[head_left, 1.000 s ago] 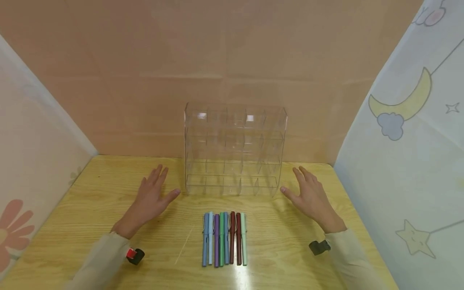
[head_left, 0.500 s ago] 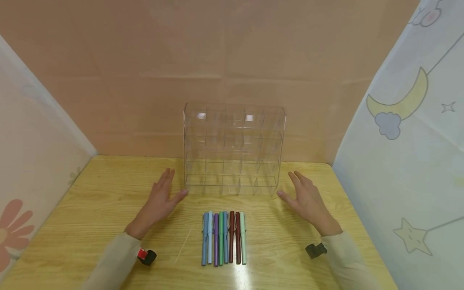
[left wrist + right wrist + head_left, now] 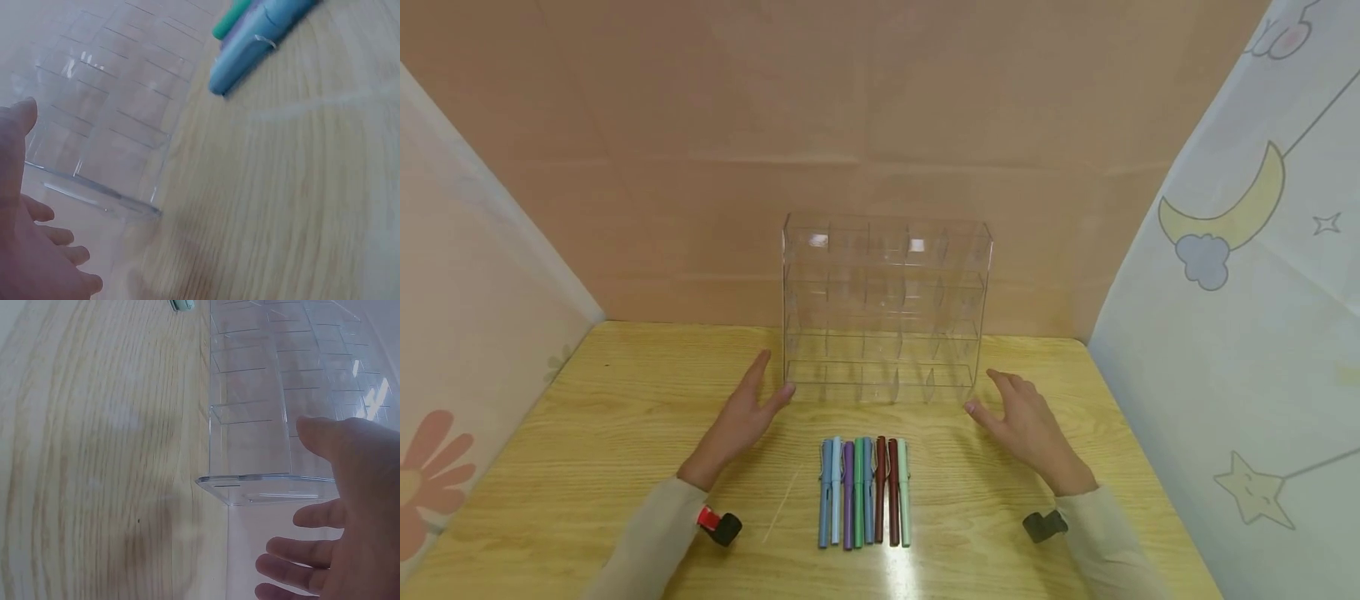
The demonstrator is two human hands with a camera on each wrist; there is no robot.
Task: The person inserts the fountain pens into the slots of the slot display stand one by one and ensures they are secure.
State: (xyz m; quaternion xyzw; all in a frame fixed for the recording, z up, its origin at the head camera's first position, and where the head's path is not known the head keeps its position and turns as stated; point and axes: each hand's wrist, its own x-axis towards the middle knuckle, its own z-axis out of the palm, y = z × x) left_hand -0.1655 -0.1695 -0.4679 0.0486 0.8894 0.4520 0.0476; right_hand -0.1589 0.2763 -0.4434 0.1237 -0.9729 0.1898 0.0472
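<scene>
A clear acrylic rack (image 3: 883, 375) with rows of small compartments stands upright at the back of the wooden table. Beside its left side is my left hand (image 3: 741, 421), fingers extended and thumb apart, holding nothing. My right hand (image 3: 1026, 425) flanks the other side in the same manner, thumb near the lower right corner. Both wrist views show the rack's side edge between thumb and fingers, with the rack (image 3: 119, 125) apparently not gripped. In front of it lies a row of several capped pens (image 3: 859, 492) in blue, light blue, purple, green, dark red and pale green.
The wooden table (image 3: 662, 350) meets a tan backdrop (image 3: 700, 167) right behind the rack. Patterned white panels (image 3: 1247, 350) border both sides. A thin pale streak (image 3: 782, 504) marks the tabletop left of the pens.
Both hands have moved inward toward the rack's sides, the left one farther to the right. The rack and pens stay in place.
</scene>
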